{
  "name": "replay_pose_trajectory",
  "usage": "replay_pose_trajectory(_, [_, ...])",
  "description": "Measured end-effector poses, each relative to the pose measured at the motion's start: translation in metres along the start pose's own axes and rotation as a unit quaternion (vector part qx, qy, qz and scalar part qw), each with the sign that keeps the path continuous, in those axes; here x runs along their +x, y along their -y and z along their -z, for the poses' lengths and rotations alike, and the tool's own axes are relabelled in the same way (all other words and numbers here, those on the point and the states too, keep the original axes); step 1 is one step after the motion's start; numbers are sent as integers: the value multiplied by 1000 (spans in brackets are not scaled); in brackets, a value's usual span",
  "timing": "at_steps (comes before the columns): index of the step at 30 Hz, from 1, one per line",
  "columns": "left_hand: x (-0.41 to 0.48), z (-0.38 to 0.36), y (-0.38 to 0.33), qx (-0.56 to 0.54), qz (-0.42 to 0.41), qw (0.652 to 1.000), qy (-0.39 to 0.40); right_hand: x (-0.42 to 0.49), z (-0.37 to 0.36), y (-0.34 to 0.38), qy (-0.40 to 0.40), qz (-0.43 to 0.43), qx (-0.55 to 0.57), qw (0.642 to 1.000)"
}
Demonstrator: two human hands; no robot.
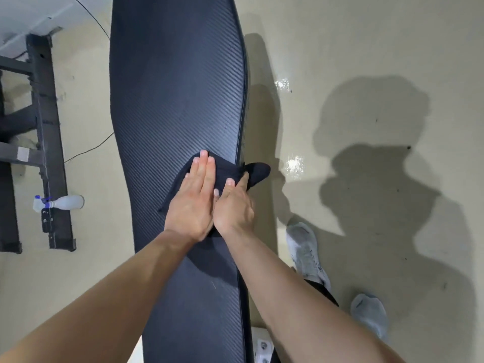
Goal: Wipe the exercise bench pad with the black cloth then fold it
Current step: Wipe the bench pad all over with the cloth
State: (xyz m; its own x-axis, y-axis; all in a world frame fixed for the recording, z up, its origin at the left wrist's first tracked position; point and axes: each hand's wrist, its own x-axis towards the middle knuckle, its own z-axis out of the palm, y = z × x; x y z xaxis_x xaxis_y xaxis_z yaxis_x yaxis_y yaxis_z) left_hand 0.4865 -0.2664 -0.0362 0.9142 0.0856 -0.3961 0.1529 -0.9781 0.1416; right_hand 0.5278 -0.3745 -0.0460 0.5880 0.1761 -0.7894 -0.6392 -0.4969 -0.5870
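Exercise bench pad (178, 87): black, woven-textured cover, its long axis running near to far through the middle of the view, with the right edge seam visible. Black cloth (227, 167): lies on the pad toward its right edge, about midway along the visible length. It is elongated, with its long axis on a diagonal from near-left to far-right, and the far-right tip points off the pad and overhangs the right edge above the floor (366, 61). Left hand (192, 203): flat, palm down on the cloth, fingers straight, held together and pointing far; it presses and grasps nothing. Right hand (234, 208): just beside the left hand and touching it, resting on the right part of the cloth with the fingers somewhat bent and one finger reaching toward the overhanging tip. Whether it pinches any cloth underneath cannot be told. Spray bottle (62, 201): white with a blue trigger, lying on its side on the floor to the left of the pad, against a black metal frame (49, 142). Thin cable (89, 150): on the floor at left, running toward the pad. Two socked feet (306, 247): pale grey, on the beige glossy floor at near right. The person's shadow (379, 166): cast on the floor at right.
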Motion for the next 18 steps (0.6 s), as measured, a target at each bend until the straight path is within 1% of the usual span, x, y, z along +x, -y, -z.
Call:
replay_pose_trajectory(3, [38, 16, 10, 16, -37, 999, 10, 26, 3, 24, -56, -10, 14, 998])
replay_pose_trajectory(5, [72, 32, 16, 18, -54, 998, 10, 47, 12, 49, -77, -9, 22, 997])
replay_pose_trajectory(12, [176, 78, 18, 32, -110, 993, 6, 115, 49, 115, -85, 9, 76, 993])
replay_pose_trajectory(15, [205, 88, 15, 39, -100, 994, -3, 140, 61, 135, -79, 33, 94, 992])
replay_pose_trajectory(18, [231, 96, 7, 26, -65, 997, -14, 162, 80, 162, -57, 47, 96, 993])
